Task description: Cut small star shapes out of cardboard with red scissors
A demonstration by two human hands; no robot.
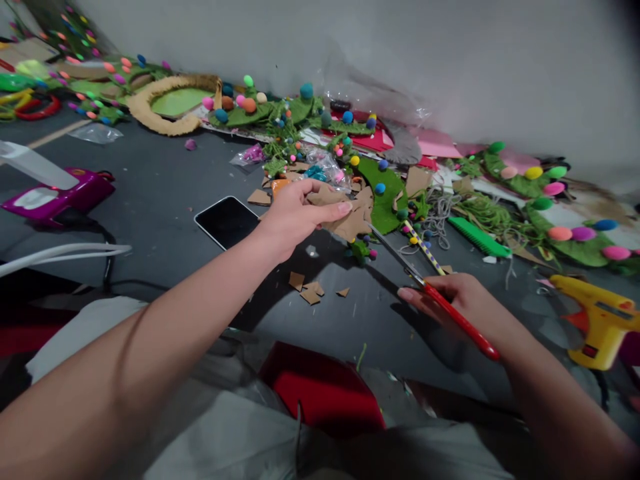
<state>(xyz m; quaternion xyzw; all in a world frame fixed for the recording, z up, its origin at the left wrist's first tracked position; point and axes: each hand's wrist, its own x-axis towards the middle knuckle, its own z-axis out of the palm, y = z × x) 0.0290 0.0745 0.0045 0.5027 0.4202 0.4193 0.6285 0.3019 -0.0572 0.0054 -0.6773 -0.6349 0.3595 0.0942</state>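
Note:
Between the thumb and fingers of my left hand (295, 217) is a piece of brown cardboard (353, 220) with an irregular cut outline. My right hand (460, 303) is closed round the red handles of a pair of scissors (463, 321). The blades point up and left, with their tips at the lower right edge of the cardboard; whether they touch it I cannot tell. Small cardboard scraps (311, 292) lie on the grey table below. A phone (227, 221) with a dark screen lies beside my left wrist.
Green felt pieces with coloured balls (383, 193) line the wall side. At right are a yellow glue gun (595, 320), a green comb-like tool (480, 237) and grey string (440, 217). A purple device (65, 197) with a cable stands at left. A red container (320, 390) sits below the table edge.

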